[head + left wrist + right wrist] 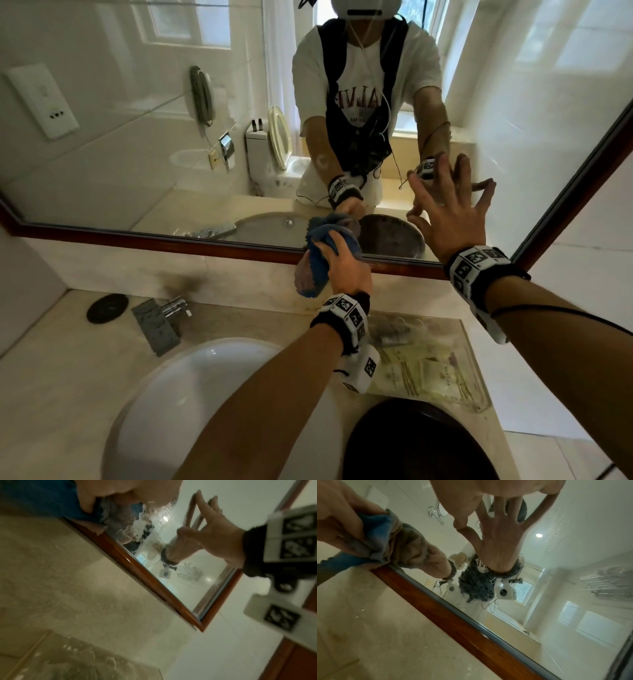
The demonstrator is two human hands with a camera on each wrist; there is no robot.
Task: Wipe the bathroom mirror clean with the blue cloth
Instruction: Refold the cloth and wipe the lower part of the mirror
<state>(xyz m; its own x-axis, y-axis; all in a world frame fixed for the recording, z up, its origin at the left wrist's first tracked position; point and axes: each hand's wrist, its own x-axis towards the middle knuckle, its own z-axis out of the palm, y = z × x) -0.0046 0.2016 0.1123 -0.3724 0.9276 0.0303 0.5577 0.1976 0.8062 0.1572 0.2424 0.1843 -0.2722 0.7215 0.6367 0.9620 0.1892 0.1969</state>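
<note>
The wood-framed bathroom mirror (171, 120) hangs above the counter. My left hand (344, 265) grips the bunched blue cloth (317, 263) against the mirror's bottom edge and frame, near the middle. The cloth (380, 528) shows blue with grey folds in the right wrist view, with the left hand (339, 520) clutching it. My right hand (448, 209) is open, fingers spread, fingertips on the glass to the right of the cloth. The left wrist view shows the right hand (211, 524) on the mirror (188, 574) near its lower right corner.
Below the mirror lies a beige marble counter with a white sink (205, 394), a chrome faucet (161, 318) and a dark round disc (107, 308). A clear tray of packets (438, 370) sits under my left wrist. A dark round bowl (411, 445) stands nearest me.
</note>
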